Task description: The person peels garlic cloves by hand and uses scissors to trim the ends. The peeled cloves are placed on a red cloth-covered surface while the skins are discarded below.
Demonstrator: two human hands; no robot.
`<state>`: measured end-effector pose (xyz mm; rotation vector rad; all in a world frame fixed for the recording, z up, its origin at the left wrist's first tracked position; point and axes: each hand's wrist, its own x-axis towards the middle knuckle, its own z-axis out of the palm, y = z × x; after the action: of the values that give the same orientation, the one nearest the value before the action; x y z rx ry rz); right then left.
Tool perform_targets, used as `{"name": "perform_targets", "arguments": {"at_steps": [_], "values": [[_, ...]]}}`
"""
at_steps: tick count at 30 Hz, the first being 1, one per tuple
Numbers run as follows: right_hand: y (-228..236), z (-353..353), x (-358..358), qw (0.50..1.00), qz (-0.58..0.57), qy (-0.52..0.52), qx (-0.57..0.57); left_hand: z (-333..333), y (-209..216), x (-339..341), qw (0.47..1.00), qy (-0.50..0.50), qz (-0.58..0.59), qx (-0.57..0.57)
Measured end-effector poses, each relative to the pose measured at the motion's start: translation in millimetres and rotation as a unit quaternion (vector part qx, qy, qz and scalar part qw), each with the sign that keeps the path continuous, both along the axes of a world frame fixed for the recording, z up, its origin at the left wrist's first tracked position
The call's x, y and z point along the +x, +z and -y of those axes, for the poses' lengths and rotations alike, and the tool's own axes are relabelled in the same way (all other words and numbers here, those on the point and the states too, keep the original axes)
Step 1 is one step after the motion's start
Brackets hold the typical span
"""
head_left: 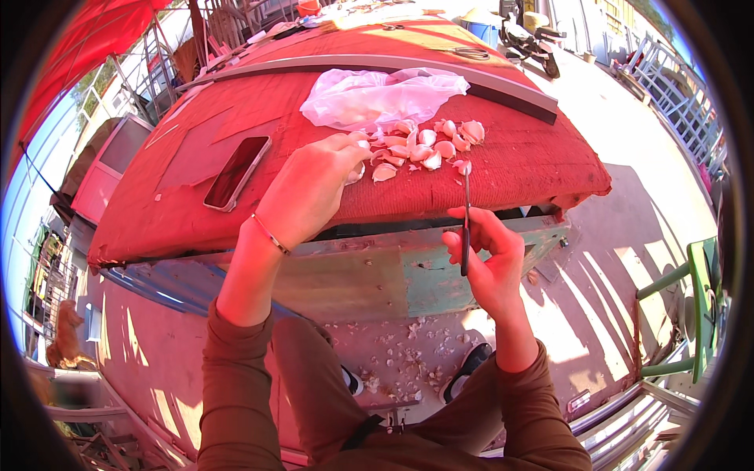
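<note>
My right hand (493, 250) is closed round the black handle of a small, thin knife (467, 206), its blade pointing away from me. At the blade's tip is a garlic clove (464, 167); whether it is stuck on or lies behind the tip I cannot tell. My left hand (310, 177) reaches to the left side of the loose garlic cloves (425, 138), fingers bent and pinched on a garlic clove (355, 172) partly hidden by the hand. Bits of skin lie among the cloves. Right behind the cloves sits a crumpled pale plastic bag (369, 98).
A phone (237, 173) lies left on the red-covered table (298, 212). A long grey bar (393, 64) crosses behind the bag, with scissors (468, 53) beyond it. Garlic skins (408, 357) litter the floor by my feet. A green chair (695, 310) stands right; a scooter (530, 39) is far right.
</note>
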<state>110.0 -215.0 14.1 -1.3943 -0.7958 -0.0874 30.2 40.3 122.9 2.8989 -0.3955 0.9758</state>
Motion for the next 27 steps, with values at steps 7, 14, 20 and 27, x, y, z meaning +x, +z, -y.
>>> {"name": "perform_targets", "arguments": {"at_steps": [7,14,20,27], "values": [[-1,0,1,1.000,0.003,0.001,0.004,9,10,-8,0.996,0.045,-0.060,-0.047],[-1,-1,-1,1.000,0.010,0.001,-0.001,7,7,-5,0.991,0.030,-0.060,-0.120],[0,-1,-2,1.000,0.022,0.003,-0.005,8,15,-6,0.997,0.032,-0.056,-0.046],[0,-1,-2,1.000,0.027,0.006,-0.002,5,10,-3,0.997,0.034,-0.038,-0.051]]}}
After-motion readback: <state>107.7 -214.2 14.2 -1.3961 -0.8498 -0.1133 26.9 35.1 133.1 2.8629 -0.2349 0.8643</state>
